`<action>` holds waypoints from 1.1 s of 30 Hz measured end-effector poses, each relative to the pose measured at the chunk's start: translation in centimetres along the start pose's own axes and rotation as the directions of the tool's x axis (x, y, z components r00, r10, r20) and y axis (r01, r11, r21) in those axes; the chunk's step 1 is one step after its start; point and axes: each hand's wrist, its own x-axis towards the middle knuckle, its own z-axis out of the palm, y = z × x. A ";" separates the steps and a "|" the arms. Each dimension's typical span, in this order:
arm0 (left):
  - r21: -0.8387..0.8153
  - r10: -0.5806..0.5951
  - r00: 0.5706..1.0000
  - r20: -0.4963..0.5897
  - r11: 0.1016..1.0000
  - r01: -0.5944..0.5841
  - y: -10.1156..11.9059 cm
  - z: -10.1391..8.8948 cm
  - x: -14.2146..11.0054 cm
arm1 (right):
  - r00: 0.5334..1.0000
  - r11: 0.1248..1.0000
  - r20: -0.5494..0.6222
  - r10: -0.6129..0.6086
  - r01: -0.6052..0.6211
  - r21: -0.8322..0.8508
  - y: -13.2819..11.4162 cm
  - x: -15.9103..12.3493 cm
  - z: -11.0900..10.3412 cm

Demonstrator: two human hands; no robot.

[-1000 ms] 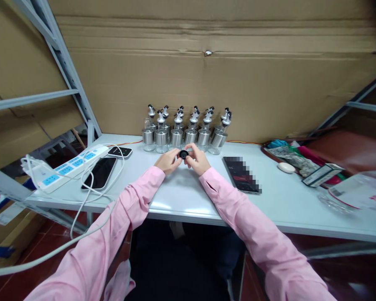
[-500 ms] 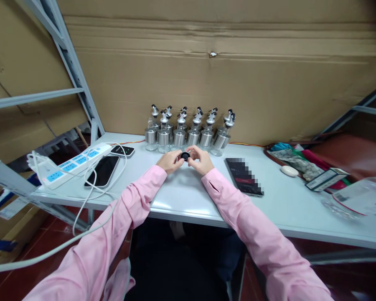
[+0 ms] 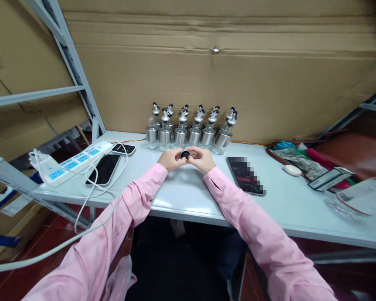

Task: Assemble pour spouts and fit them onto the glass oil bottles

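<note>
Between my two hands, just above the tabletop, is a small black round pourer stopper point(image 3: 185, 154), its round end facing me. My left hand point(image 3: 171, 159) pinches it from the left with thumb and fingers. From the right, my right hand point(image 3: 202, 159) grips it the same way, fingertips curled around its far side. Fingers hide much of the stopper. Just behind my hands stand several glass bottles point(image 3: 194, 136) with steel sleeves, in two rows. Most carry silver and black pour spouts point(image 3: 212, 115); the front-left bottle point(image 3: 152, 134) has an open glass neck.
On the left lie a white power strip point(image 3: 78, 162), a phone point(image 3: 103, 169), a small black-faced device point(image 3: 123, 149) and loose white cable. A dark tablet-like device point(image 3: 246, 175) is right of my hands. Farther right are a white oval object point(image 3: 292, 170), a small box point(image 3: 331, 179) and plastic bags point(image 3: 365, 196).
The view has shifted slightly, so the table and bottles sit a little farther right in the picture. Both hands stay on the stopper, which has turned slightly between the fingers.
</note>
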 end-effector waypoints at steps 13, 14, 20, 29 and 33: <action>0.050 0.030 0.996 -0.089 0.998 -0.026 -0.2 0.3 0.1 | 0.994 0.979 0.041 0.103 -0.108 0.172 -0.2 0.4 -0.1; 0.055 0.034 0.996 -0.083 0.998 -0.030 -0.2 0.3 0.1 | 0.994 0.979 0.037 0.103 -0.108 0.175 -0.1 0.4 -0.1; 0.034 0.059 0.993 -0.107 0.998 -0.056 -0.6 0.5 0.0 | 0.996 0.983 -0.052 0.076 -0.066 0.169 0.9 0.8 -0.6; -0.038 0.105 0.987 -0.123 0.993 -0.110 0.2 0.7 -0.1 | 0.993 0.974 -0.088 -0.082 0.061 -0.219 1.0 0.7 -1.3; -0.050 0.125 0.992 0.027 0.991 -0.123 -0.3 0.9 -0.1 | 0.993 0.931 -0.021 -0.120 0.105 -0.349 1.5 0.8 -1.5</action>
